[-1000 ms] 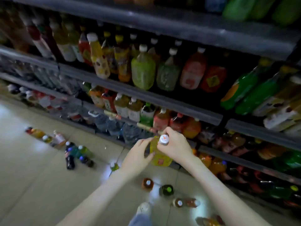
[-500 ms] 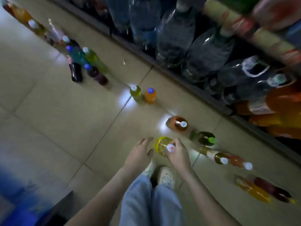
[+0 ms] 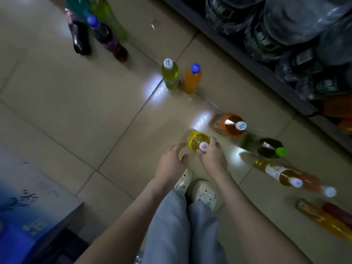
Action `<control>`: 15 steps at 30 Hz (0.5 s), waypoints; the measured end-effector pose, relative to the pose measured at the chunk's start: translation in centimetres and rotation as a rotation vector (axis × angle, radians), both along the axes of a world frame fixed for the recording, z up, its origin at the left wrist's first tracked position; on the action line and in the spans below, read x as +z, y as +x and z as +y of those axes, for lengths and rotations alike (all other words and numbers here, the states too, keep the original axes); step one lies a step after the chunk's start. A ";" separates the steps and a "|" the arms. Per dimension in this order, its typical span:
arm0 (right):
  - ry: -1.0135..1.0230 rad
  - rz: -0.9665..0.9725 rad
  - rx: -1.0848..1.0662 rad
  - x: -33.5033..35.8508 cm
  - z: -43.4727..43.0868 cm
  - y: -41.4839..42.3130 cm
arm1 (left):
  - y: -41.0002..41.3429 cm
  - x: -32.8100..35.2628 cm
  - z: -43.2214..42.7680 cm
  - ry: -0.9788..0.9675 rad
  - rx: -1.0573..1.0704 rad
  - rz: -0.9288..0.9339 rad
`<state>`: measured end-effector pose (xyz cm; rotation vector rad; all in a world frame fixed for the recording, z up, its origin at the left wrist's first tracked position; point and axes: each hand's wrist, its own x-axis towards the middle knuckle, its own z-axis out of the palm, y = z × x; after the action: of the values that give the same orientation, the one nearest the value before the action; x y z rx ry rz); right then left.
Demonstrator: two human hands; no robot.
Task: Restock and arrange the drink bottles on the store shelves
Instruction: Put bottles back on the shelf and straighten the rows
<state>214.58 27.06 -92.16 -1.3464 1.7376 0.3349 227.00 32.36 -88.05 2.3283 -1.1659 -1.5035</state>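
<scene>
A yellow drink bottle [image 3: 196, 140] with a white cap stands low over the tiled floor, just ahead of my shoes. My right hand [image 3: 212, 157] grips it at the cap and neck. My left hand [image 3: 172, 162] hovers beside it on the left, fingers spread, holding nothing. Right of it stand an orange bottle [image 3: 227, 124] and a dark green bottle [image 3: 266, 146]. Further up the floor are a lime bottle [image 3: 169, 72] and an orange bottle with a blue cap [image 3: 192, 79].
More bottles stand along the floor at the right [image 3: 285, 174] and lower right [image 3: 327, 220], and dark ones at the top left [image 3: 108, 37]. The bottom shelf [image 3: 247, 56] with large water jugs [image 3: 297, 18] runs diagonally at the upper right. A blue carton [image 3: 28, 206] sits at the lower left.
My view dropped from the shelves to the floor. Both hands brought the yellow bottle down from shelf height to just above the tiles; my left hand has come off it.
</scene>
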 end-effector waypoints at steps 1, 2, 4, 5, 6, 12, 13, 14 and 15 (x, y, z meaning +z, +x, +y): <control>0.011 -0.006 0.017 2.2 -0.4 0.0 | -0.1 1.8 -0.6 0.002 0.000 0.009; 0.001 -0.027 0.037 4.9 -0.9 0.0 | -0.3 4.0 -1.3 0.012 -0.009 0.022; -0.058 -0.087 0.119 10.9 -1.8 0.0 | -0.9 9.2 -3.0 0.040 -0.050 0.067; -0.083 -0.113 0.162 14.2 -2.4 0.1 | -1.2 12.1 -3.9 0.039 -0.085 0.093; -0.108 -0.139 0.180 17.5 -2.8 0.0 | -1.4 15.1 -4.9 0.024 -0.117 0.113; -0.322 -0.330 0.003 36.1 -7.2 -2.1 | -2.4 33.9 -9.9 -0.143 -0.121 0.144; -0.353 -0.341 -0.004 39.4 -8.0 -2.4 | -2.7 37.1 -10.8 -0.180 -0.099 0.142; -0.389 -0.357 -0.003 42.5 -8.7 -2.6 | -3.0 40.2 -11.7 -0.222 -0.083 0.143; -0.428 -0.372 0.000 45.4 -9.5 -2.7 | -3.4 43.1 -12.6 -0.260 -0.081 0.135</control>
<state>211.92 17.55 -46.76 -1.5885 1.5399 -0.2937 223.58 19.75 -44.95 2.0027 -1.3444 -1.4124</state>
